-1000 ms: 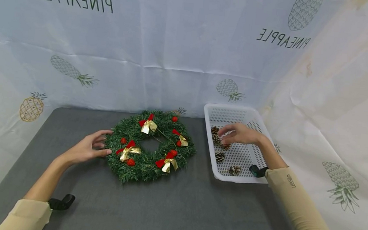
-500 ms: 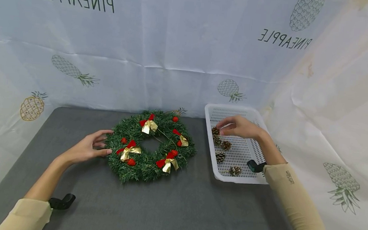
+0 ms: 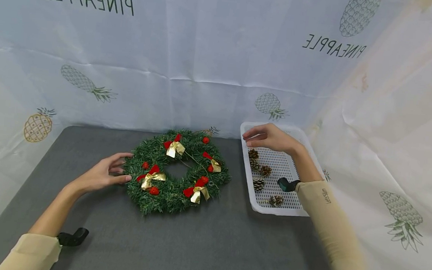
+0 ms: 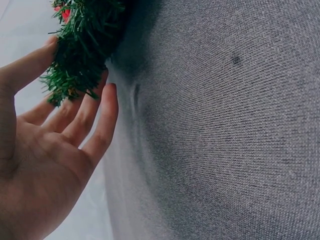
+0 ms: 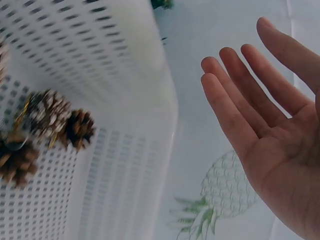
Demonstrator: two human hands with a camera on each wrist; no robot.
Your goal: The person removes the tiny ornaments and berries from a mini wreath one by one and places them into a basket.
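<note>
A green Christmas wreath (image 3: 168, 200) with red-and-gold bows and red balls lies on the dark table. My left hand (image 3: 98, 174) holds its left edge, thumb on the near side and the other fingers around toward the far side. Greenery (image 4: 75, 65) fills the space between thumb and fingers in the left wrist view. Over the far left part of a white plastic basket (image 3: 250, 200) hovers my right hand (image 3: 273, 138), holding nothing. Its palm shows bare in the right wrist view, fingers extended. Several pine cones (image 3: 265, 170) sit below it in the basket, mostly along the left side.
The grey table (image 3: 175, 251) extends in front of the wreath and basket. A white curtain (image 3: 209, 40) printed with pineapples hangs close behind the table and along the right. The basket's raised left wall (image 3: 248, 178) stands between the pine cones and the wreath.
My right hand has risen away from the pine cones and moved up and left, toward the basket's far left corner. The left hand and the wreath stay where they were.
</note>
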